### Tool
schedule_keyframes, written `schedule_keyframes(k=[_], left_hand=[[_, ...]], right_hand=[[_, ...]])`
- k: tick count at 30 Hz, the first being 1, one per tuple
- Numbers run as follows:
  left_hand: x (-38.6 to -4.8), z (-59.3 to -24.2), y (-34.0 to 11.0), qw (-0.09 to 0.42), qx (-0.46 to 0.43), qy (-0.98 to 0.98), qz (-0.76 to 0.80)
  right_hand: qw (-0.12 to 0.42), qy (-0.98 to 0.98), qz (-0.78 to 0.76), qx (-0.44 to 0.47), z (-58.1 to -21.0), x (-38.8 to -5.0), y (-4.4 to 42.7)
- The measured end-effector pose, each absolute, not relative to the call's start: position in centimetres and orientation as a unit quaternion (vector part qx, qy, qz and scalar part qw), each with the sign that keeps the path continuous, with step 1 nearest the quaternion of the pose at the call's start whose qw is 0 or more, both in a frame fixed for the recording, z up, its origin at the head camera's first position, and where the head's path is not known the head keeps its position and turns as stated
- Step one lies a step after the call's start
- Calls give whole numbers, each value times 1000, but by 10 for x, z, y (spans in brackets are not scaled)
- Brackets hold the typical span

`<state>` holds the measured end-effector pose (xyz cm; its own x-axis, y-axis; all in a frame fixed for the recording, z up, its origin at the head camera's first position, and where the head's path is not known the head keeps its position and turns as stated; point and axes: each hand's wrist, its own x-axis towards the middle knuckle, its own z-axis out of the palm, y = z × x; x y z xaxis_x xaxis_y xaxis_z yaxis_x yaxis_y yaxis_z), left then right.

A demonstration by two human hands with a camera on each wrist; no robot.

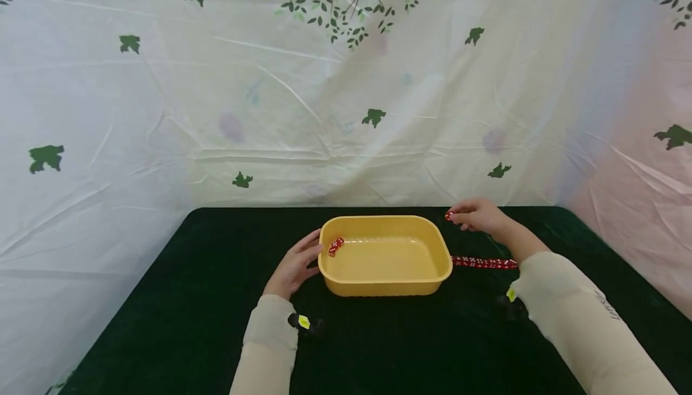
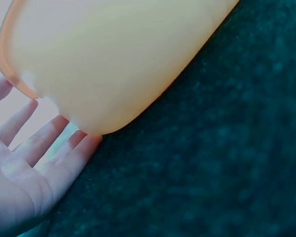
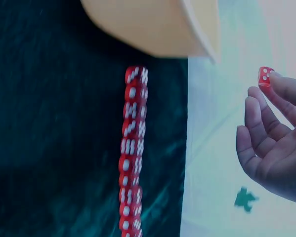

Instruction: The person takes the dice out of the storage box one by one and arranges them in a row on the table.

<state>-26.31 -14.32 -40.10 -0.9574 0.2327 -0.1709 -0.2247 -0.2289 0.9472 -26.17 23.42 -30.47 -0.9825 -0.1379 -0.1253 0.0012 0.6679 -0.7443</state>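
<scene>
A yellow plastic basin (image 1: 386, 287) stands on the dark green cloth, with several red dice (image 1: 336, 245) lying inside at its left end. My left hand (image 1: 294, 265) touches the basin's left side, its fingers nearly straight against the wall; the left wrist view shows the fingertips on the basin (image 2: 113, 74). Between thumb and index finger my right hand (image 1: 481, 216) pinches one red die (image 3: 266, 76), held up beyond the basin's right end. Below the right forearm, a row of red dice with white pips (image 1: 483, 263) runs rightward from beside the basin.
The dark green cloth (image 1: 216, 299) covers the table. Behind and on both sides hangs a white curtain (image 1: 303, 137) printed with green leaves and bird shapes. Black wrist cameras (image 1: 306, 324) sit on both wrists.
</scene>
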Motion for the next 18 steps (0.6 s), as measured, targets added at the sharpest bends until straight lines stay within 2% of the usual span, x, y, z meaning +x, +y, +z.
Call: schedule_keyframes(k=[18], left_hand=[[-262, -401, -143, 147, 6, 609, 779]], right_hand=[[69, 899, -432, 4, -327, -227, 322]])
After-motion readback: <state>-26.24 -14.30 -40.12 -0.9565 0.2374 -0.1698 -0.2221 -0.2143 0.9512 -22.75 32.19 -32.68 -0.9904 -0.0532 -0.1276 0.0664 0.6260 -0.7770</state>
